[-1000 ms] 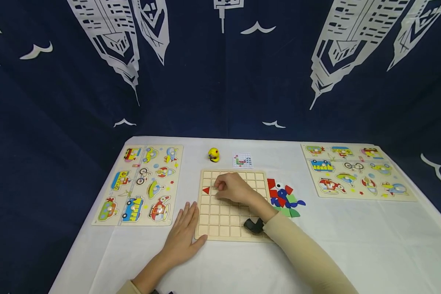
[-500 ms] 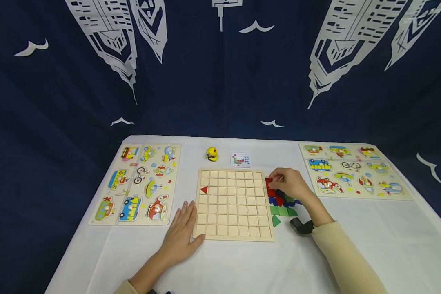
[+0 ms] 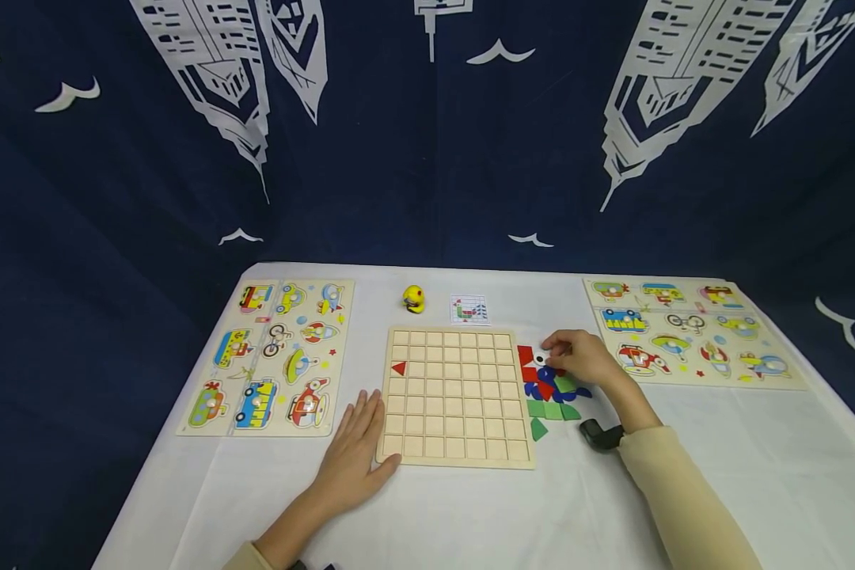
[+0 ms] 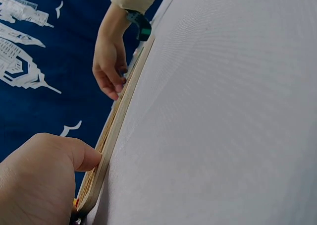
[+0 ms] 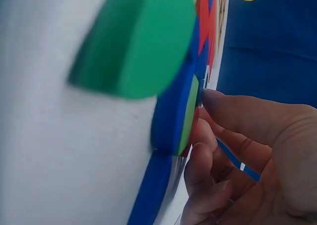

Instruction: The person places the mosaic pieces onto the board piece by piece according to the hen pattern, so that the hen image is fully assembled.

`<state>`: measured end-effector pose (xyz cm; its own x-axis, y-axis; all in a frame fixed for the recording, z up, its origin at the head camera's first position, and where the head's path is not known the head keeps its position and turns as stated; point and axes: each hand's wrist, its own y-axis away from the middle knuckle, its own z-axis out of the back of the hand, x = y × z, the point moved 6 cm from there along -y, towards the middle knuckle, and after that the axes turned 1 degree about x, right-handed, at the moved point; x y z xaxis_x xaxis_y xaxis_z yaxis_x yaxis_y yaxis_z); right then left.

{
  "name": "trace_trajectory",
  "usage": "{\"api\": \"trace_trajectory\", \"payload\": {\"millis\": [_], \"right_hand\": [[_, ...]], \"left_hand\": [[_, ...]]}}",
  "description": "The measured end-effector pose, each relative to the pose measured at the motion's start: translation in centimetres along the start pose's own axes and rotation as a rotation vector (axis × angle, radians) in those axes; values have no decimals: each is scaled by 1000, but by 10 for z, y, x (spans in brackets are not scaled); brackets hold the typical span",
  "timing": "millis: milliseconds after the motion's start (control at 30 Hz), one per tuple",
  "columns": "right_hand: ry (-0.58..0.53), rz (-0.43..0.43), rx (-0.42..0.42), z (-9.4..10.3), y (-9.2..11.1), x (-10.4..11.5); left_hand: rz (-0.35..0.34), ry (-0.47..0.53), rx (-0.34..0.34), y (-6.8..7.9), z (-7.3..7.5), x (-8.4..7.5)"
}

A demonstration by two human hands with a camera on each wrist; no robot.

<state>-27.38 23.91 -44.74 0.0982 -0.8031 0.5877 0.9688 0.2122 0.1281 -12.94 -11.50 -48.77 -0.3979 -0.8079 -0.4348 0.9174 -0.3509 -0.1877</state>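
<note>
A wooden grid board (image 3: 453, 410) lies on the table with a red triangle piece (image 3: 399, 368) in its upper left part. My left hand (image 3: 352, 459) rests along the board's left edge, fingers extended; its thumb (image 4: 88, 155) touches the front rim. To the right of the board lies a pile of flat red, blue and green pieces (image 3: 552, 411). My right hand (image 3: 586, 360) bends its fingers over the far side of this pile, next to a white piece with a black dot (image 3: 539, 359). Its thumb tip (image 5: 212, 99) meets the pieces; I cannot tell whether one is pinched.
A small picture card (image 3: 469, 310) and a yellow toy duck (image 3: 413, 298) sit behind the board. Vehicle puzzle boards stand at the left (image 3: 306, 317) and right (image 3: 655, 372). A dark blue curtain (image 3: 427, 174) hangs beyond the table's far edge.
My right hand has gone from over the board to the pile at its right, first by the red pieces, then slightly further right. The left hand has stayed in place.
</note>
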Motion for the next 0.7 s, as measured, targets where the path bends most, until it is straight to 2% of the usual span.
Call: {"api": "trace_trajectory", "payload": {"millis": [267,700], "right_hand": [[-8,-3,6,-1,-1,0],[46,95,44,-13,-18,22]], "left_hand": [[8,7,8,0,0,-1],[17,13,17,0,0,0]]}}
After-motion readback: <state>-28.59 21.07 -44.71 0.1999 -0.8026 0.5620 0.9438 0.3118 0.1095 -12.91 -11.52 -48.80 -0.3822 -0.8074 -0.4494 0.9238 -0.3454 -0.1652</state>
